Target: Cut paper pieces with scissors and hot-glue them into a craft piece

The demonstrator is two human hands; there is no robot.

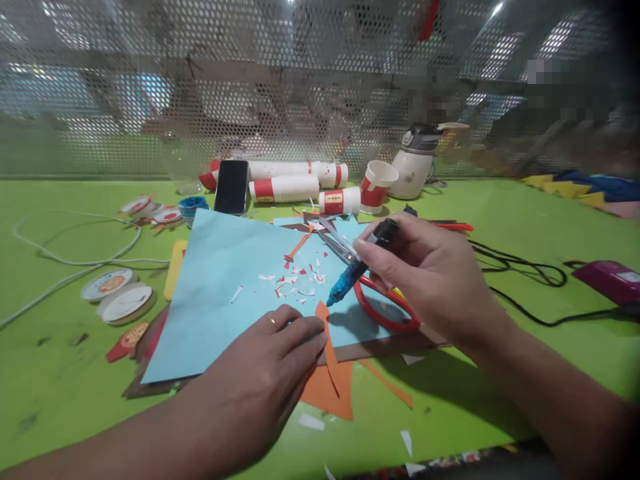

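Observation:
My left hand (280, 350) rests palm down at the front edge of a light blue paper sheet (215, 287). Its closed fingers hold a narrow orange paper strip (331, 360) with a pointed end; the thumb is hidden. My right hand (420, 273) grips a black pen-like tool (357, 267) with a rough blue front end, whose tip hovers close to the strip's point. Beneath the right hand lie red-handled scissors (385, 313). Small red and white paper scraps (300, 280) are scattered over the sheet. Under the strip is a wider orange paper piece (343, 400).
Paper cups (285, 189), a phone (233, 187) and a white flask (413, 167) stand or lie along the back, before a perforated metal panel (280, 87). Round lids (125, 303) and a white cable (65, 280) are leftward. Black cords lead toward a purple device (607, 280) at right.

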